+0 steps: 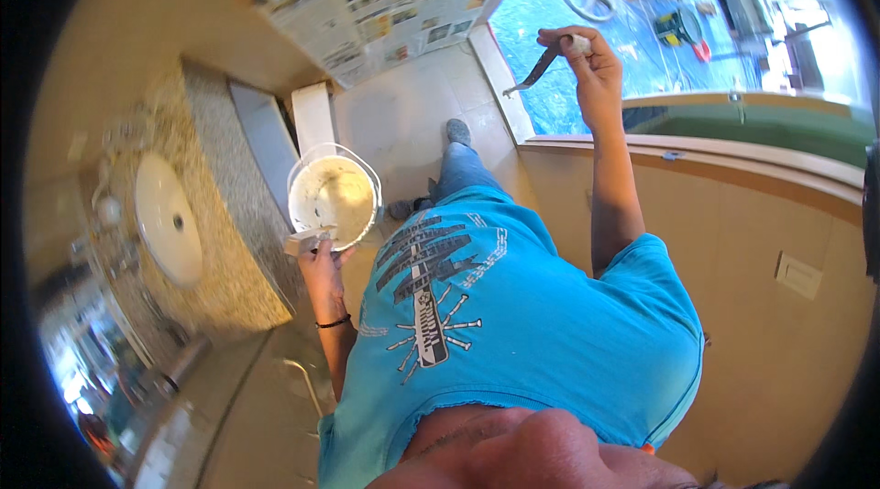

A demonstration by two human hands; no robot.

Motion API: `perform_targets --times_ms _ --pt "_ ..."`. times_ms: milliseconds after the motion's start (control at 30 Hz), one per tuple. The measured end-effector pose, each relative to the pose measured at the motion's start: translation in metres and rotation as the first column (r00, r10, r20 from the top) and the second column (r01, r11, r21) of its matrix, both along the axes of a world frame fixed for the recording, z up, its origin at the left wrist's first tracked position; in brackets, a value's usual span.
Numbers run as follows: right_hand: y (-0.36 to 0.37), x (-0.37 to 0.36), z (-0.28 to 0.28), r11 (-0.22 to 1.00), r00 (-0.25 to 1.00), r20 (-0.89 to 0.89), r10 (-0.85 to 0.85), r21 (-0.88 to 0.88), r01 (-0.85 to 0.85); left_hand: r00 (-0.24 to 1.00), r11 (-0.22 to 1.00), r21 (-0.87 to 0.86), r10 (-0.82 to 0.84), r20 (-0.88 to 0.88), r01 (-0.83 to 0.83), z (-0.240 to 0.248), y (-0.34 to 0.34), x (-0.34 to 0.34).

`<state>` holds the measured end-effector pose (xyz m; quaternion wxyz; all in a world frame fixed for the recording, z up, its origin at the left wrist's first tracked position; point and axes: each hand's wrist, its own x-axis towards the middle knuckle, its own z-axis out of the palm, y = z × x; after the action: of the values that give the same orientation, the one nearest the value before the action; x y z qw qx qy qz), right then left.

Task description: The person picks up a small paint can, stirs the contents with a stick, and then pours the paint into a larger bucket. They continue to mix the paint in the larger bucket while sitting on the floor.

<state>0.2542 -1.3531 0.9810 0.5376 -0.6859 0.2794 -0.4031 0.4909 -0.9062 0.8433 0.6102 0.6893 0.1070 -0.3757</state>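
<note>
My left hand (323,271) is closed around a pale, flat-edged block-like thing (310,240) at the near rim of a white bucket (294,205). I cannot make out its exact kind. Inside the bucket is a creamy white substance (344,196). Raised on the right in front of the doorway, my right hand (591,63) grips a narrow, dark, bent tool (541,69). A whitish rounded part (577,45) shows at the fingers, and the tool's thin end points down and left.
On the left, a speckled countertop (225,251) holds an oval sink (168,219). Newspaper sheets (385,3) cover a surface ahead. To the right, a door frame (502,86) borders a room with blue plastic sheeting (541,8). A light switch (799,274) is on the right wall.
</note>
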Motion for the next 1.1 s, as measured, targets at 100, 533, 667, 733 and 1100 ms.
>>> perform_targets --times_ms 100,533,667,733,1100 --pt "0.009 -0.037 0.016 0.993 0.992 -0.041 -0.117 -0.038 0.115 0.991 0.990 0.043 -0.135 -0.021 0.136 0.024 -0.020 0.007" --pt "0.002 -0.286 0.086 0.794 0.788 -0.135 -0.600 0.020 0.608 0.755 0.764 0.014 -0.640 0.141 0.645 0.167 -0.276 -0.138" --pt "-0.042 -0.312 0.095 0.675 0.670 -0.110 -0.734 -0.018 0.737 0.660 0.657 -0.066 -0.744 0.110 0.751 0.170 -0.409 -0.162" --pt "-0.061 -0.321 0.098 0.589 0.583 -0.105 -0.805 -0.035 0.807 0.590 0.583 -0.088 -0.799 0.113 0.807 0.173 -0.478 -0.181" --pt "-0.241 -0.390 0.108 0.190 0.123 -0.281 -0.952 -0.227 0.955 0.226 0.222 -0.049 -0.966 0.121 0.974 0.120 -0.858 -0.331"
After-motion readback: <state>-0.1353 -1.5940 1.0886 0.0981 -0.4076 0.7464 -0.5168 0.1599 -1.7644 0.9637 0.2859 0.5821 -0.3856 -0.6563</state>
